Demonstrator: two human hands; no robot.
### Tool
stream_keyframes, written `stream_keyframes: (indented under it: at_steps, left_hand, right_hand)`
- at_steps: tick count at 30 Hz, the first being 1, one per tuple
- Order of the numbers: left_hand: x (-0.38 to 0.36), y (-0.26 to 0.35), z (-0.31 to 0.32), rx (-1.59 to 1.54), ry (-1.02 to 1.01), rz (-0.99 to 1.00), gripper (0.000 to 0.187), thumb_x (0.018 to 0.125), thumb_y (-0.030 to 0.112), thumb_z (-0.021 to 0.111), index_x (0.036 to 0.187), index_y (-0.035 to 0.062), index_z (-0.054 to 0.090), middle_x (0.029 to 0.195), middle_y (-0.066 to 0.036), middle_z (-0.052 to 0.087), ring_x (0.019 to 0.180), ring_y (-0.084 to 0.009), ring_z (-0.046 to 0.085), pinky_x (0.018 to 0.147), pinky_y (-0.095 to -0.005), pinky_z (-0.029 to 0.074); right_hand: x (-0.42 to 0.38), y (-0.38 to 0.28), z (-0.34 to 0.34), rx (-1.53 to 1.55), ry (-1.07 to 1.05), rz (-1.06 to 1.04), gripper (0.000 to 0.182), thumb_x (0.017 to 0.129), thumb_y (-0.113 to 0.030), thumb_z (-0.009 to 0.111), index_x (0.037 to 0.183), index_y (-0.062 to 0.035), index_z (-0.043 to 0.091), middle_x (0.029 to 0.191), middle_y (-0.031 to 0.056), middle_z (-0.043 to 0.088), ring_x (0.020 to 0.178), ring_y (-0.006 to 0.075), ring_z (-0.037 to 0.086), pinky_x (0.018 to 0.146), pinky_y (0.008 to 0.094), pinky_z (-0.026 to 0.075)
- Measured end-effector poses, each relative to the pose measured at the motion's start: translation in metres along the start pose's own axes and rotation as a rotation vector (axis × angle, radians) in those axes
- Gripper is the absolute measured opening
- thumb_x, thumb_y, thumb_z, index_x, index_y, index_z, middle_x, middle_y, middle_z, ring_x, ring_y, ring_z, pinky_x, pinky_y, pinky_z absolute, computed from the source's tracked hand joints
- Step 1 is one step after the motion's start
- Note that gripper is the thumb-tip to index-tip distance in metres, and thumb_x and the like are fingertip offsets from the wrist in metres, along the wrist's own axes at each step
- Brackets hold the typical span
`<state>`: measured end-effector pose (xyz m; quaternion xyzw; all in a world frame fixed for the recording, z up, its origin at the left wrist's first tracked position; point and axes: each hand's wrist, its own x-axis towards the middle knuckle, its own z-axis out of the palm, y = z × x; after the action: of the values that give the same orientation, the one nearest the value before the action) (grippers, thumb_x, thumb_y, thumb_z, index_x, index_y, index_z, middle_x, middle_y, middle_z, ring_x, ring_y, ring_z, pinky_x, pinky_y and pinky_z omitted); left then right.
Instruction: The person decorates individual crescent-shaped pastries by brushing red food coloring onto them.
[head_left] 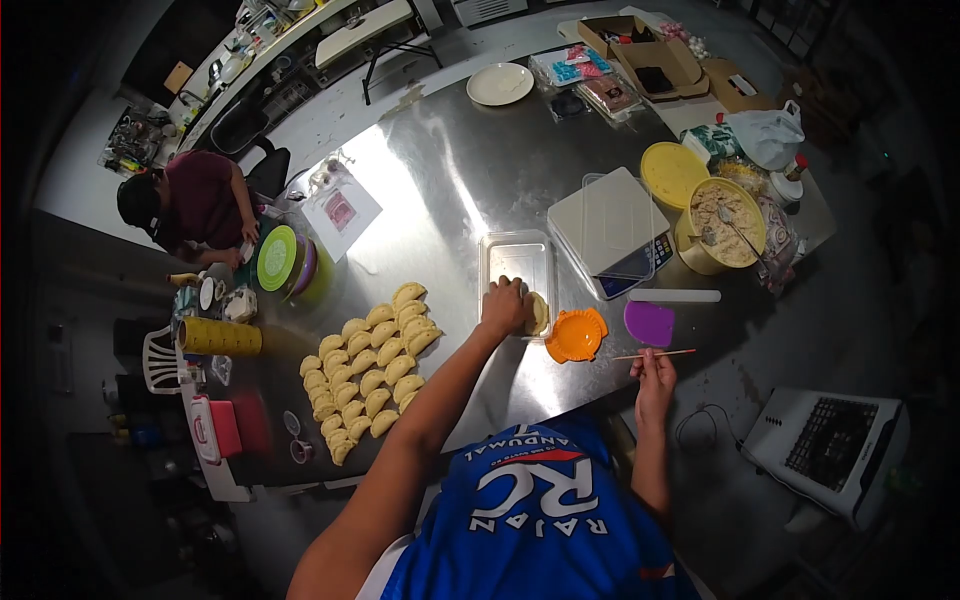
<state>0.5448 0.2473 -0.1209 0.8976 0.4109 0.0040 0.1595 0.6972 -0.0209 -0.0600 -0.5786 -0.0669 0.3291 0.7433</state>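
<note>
My left hand [506,306] reaches into a clear rectangular plastic container [489,250], its fingers curled downward. A pale folded dumpling [538,313] lies inside, right beside those fingers. Whatever they hold is hidden under the hand. Closed around a thin stick with a reddish end [680,352], my right hand [653,378] is near the table's front edge. Between the hands sits an orange dumpling mold [576,335]. A purple dough scraper [650,323] lies just beyond my right hand. Rows of crimped dumplings [372,378] cover the table to the left.
A kitchen scale [610,225] with a clear lid on it stands beyond the container. Right of it are a yellow tub of filling [690,250] and its yellow lid [674,175]. A white plate [500,84] lies far back. Another person [205,205] works at the left edge.
</note>
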Motion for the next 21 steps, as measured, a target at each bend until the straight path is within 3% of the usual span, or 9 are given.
stream_keyframes:
  at_steps: [4,6,9,12,21]
  left_hand:
    - [0.022,0.001,0.003,-0.063,-0.056,0.049,0.043,0.084,0.038,0.061,0.114,0.0069,0.061,0.103,-0.016,0.066,0.096,-0.0383,0.062,0.085,-0.0455,0.051]
    - [0.037,-0.003,0.0,-0.086,-0.345,0.046,0.045,0.076,0.039,0.07,0.112,0.0107,0.067,0.106,-0.013,0.069,0.099,-0.0342,0.064,0.087,-0.0433,0.051]
    - [0.051,-0.013,0.004,-0.141,-0.466,0.133,0.045,0.068,0.036,0.077,0.106,0.0114,0.071,0.104,-0.012,0.07,0.098,-0.0291,0.066,0.088,-0.0398,0.052]
    - [0.057,-0.019,0.006,-0.157,-0.471,0.234,0.042,0.068,0.026,0.077,0.105,0.0073,0.069,0.098,-0.014,0.071,0.09,-0.0291,0.067,0.082,-0.038,0.053]
    - [0.056,-0.013,-0.002,-0.281,-0.546,0.164,0.043,0.062,0.022,0.084,0.098,0.0058,0.068,0.092,-0.01,0.071,0.085,-0.025,0.068,0.078,-0.0348,0.053]
  right_hand:
    - [-0.001,-0.002,0.0,-0.01,-0.006,0.003,0.019,0.098,-0.017,0.054,0.089,-0.0013,0.061,0.073,0.0013,0.055,0.065,0.0078,0.05,0.062,0.023,0.042]
    - [-0.001,-0.001,-0.001,-0.011,-0.004,0.004,0.019,0.098,-0.017,0.054,0.089,-0.0012,0.061,0.073,0.0012,0.055,0.065,0.0077,0.05,0.062,0.023,0.042]
    - [-0.001,0.002,-0.003,-0.01,-0.002,0.01,0.019,0.098,-0.017,0.054,0.09,-0.001,0.061,0.073,0.0012,0.055,0.066,0.0077,0.05,0.062,0.0229,0.042]
    - [-0.002,0.005,-0.004,-0.018,0.002,0.018,0.019,0.099,-0.017,0.054,0.09,-0.0009,0.06,0.073,0.001,0.055,0.066,0.0076,0.05,0.062,0.0228,0.042]
    - [-0.006,0.013,-0.007,-0.007,-0.002,0.028,0.019,0.099,-0.017,0.054,0.091,-0.0011,0.061,0.074,0.0007,0.056,0.066,0.0071,0.051,0.062,0.0222,0.043]
